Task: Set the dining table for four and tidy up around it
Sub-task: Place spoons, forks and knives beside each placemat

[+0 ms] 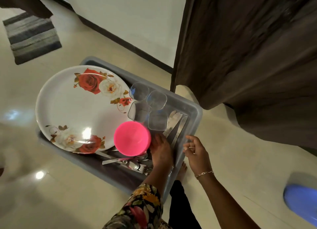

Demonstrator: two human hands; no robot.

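Nearest us, a flowered sleeve leads to the left hand, which reaches into a grey tub. It lies back up against the side of a pink bowl, and its fingertips are hidden, so we cannot tell whether they grip anything. The right hand, with a bracelet at the wrist, hovers at the tub's right rim. Its fingers are loosely curled and a little apart, and they hold nothing. A bare foot shows on the floor between the two arms.

Inside the tub, spoons and forks lie at the near end under the bowl. Knives lie along the right wall, just past the left hand. A big white plate with red and white roses fills the left side. Four clear square glasses stand clustered between the plate and the knives.

At the right edge we see something blue, blurred. Farther off hang a dark curtain on the right and a striped mat lies on the left.
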